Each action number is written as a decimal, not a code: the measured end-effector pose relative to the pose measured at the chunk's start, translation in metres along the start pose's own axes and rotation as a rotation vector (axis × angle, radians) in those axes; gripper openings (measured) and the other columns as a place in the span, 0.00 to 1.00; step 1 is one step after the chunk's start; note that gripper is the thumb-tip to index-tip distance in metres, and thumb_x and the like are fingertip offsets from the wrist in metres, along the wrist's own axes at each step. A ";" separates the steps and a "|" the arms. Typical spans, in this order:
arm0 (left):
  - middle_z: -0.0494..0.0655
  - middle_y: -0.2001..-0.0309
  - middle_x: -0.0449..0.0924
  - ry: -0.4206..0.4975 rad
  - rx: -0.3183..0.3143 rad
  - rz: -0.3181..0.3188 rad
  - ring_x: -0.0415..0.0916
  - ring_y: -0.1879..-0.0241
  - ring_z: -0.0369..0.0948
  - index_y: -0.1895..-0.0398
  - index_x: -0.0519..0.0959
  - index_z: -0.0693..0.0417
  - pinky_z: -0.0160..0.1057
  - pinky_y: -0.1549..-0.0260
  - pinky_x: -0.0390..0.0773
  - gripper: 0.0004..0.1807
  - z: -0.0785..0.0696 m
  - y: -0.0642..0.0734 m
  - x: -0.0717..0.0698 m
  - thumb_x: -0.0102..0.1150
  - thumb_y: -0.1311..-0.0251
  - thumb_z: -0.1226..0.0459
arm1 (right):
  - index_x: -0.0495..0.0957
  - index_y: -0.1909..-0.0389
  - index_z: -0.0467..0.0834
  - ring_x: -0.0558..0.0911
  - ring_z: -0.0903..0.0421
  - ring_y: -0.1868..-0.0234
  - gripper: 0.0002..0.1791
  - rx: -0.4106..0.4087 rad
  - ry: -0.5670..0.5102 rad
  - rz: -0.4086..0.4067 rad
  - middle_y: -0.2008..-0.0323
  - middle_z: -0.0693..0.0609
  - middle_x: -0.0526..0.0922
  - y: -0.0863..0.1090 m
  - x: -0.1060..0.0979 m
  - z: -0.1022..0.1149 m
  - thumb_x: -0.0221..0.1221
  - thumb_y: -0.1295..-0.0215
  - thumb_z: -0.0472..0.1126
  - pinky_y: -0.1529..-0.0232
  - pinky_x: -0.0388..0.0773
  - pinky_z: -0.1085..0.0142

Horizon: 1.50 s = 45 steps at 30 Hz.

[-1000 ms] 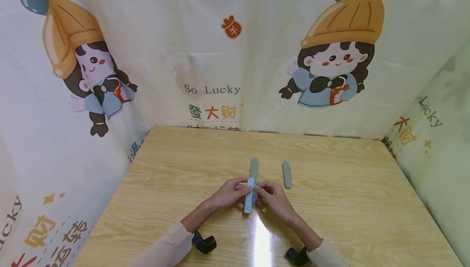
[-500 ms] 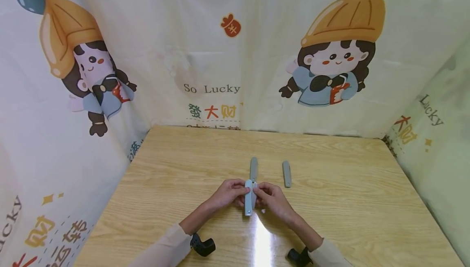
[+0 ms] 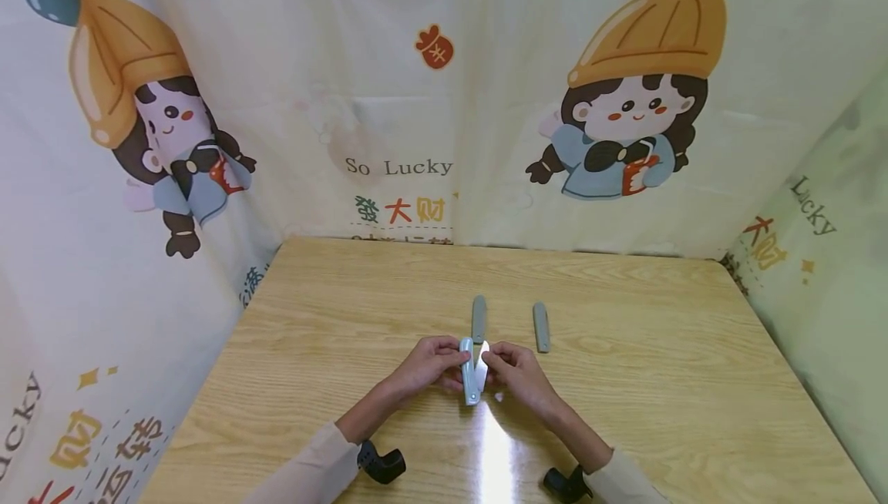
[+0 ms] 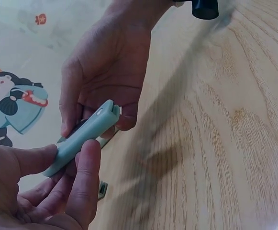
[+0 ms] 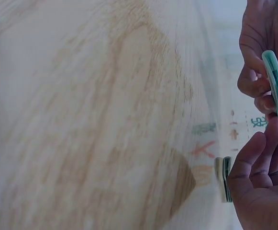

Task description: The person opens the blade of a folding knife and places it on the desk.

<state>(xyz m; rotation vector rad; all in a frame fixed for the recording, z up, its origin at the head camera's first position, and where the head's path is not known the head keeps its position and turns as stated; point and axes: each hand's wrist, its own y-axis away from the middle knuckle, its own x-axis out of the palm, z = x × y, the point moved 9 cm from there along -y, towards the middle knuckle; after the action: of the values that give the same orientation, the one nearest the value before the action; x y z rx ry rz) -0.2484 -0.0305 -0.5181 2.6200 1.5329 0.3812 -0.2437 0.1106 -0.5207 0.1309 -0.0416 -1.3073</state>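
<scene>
In the head view a pale green folding knife [image 3: 468, 381] is held above the table between both hands. Its bright blade [image 3: 482, 369] stands at a narrow angle out of the handle. My left hand [image 3: 432, 365] grips the handle, thumb on one side and fingers on the other, as the left wrist view shows on the green handle [image 4: 81, 143]. My right hand [image 3: 516, 373] pinches the blade near its upper end. The right wrist view shows the handle [image 5: 275, 81] edge-on, with the right fingers [image 5: 254, 151] curled just below it.
Two folded grey-green knives lie beyond the hands: one knife [image 3: 479, 319] straight ahead, another knife [image 3: 541, 327] to the right. The wooden table [image 3: 361, 288] meets a printed curtain [image 3: 499, 180] at its back edge. Black wrist-worn devices [image 3: 381, 464] sit under both forearms.
The blade has swung further out of the handle toward the right, pulled by the right fingers. The handle has tilted slightly, its top leaning left. The two knives on the table lie as before.
</scene>
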 end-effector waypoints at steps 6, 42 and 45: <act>0.55 0.61 0.84 0.016 -0.013 -0.025 0.82 0.67 0.42 0.44 0.72 0.78 0.41 0.63 0.85 0.20 -0.003 0.002 -0.003 0.56 0.26 0.66 | 0.77 0.56 0.23 0.82 0.57 0.67 0.15 -0.007 -0.003 -0.036 0.68 0.45 0.84 0.000 -0.005 0.000 0.57 0.25 0.36 0.61 0.83 0.66; 0.50 0.37 0.75 -1.278 0.924 -0.130 0.71 0.36 0.47 0.40 0.81 0.56 0.48 0.41 0.74 0.32 -0.065 0.040 0.007 0.78 0.46 0.53 | 0.79 0.59 0.27 0.80 0.57 0.69 0.12 0.002 -0.088 -0.198 0.69 0.48 0.81 -0.011 -0.027 0.018 0.59 0.26 0.35 0.62 0.82 0.63; 0.47 0.45 0.81 -1.496 1.088 -0.107 0.76 0.42 0.44 0.46 0.85 0.53 0.45 0.44 0.76 0.28 -0.064 0.047 0.023 0.79 0.48 0.51 | 0.79 0.58 0.26 0.80 0.56 0.69 0.13 0.010 -0.081 -0.175 0.69 0.47 0.81 -0.012 -0.025 0.017 0.60 0.26 0.36 0.61 0.82 0.62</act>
<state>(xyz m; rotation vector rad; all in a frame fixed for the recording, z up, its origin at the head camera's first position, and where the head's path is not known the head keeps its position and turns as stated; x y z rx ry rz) -0.2144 -0.0374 -0.4435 1.9139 1.2058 -2.3167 -0.2633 0.1308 -0.5037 0.0914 -0.1075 -1.4873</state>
